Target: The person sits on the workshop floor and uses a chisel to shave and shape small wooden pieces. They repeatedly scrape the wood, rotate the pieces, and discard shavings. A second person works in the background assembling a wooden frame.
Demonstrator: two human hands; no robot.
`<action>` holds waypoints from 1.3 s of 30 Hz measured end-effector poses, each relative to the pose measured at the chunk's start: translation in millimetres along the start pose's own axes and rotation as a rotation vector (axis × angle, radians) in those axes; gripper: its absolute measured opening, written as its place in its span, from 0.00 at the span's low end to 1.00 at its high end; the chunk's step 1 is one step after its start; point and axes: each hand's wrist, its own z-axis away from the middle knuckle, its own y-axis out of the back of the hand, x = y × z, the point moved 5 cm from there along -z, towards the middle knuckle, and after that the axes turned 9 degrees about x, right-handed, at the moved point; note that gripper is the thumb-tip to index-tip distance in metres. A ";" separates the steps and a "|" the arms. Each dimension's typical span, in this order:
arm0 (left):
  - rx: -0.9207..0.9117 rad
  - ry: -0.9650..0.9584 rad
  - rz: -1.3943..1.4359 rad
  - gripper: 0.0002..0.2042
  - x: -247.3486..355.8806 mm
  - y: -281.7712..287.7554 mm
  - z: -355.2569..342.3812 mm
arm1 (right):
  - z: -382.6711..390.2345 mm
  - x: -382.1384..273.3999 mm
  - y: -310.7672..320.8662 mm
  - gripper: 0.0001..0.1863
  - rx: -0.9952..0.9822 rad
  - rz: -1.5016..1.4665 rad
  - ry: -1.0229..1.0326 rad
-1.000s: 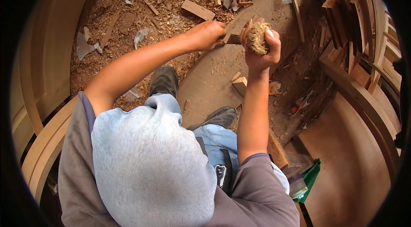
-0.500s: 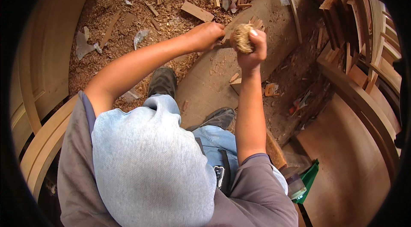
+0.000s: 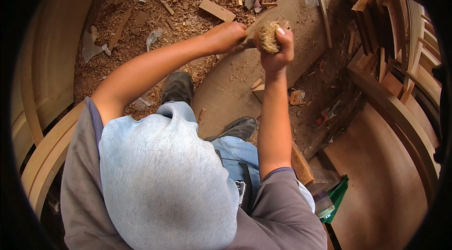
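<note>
My right hand (image 3: pixel 278 52) is closed round a straw-coloured, frayed fibrous bundle (image 3: pixel 268 35), its thumb along the near side. Close to its left, my left hand (image 3: pixel 228 35) is closed, fingertips down at a small dark flat piece (image 3: pixel 249 45) that reaches toward the right hand; what exactly it grips is too small to make out. Both hands are above a long brown board (image 3: pixel 226 90) lying on the floor between my shoes. A light blue denim cloth (image 3: pixel 165 179) covers my lap.
Wood shavings (image 3: pixel 122 9), offcuts and plastic scraps cover the floor. Panels (image 3: pixel 56 47) and curved timber (image 3: pixel 52 155) stand at my left. Stacked mouldings (image 3: pixel 376 14), curved frames (image 3: pixel 395 113) and a smooth sheet (image 3: pixel 372 165) fill the right, near a green piece (image 3: pixel 336 198).
My right hand with the fibrous bundle has moved left and slightly down, closer to my left hand. My left hand stays nearly in place.
</note>
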 end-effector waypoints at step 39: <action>-0.068 0.048 -0.051 0.09 -2.1 -4.5 -0.4 | 0.6 -4.4 -3.6 0.17 0.040 0.080 -0.034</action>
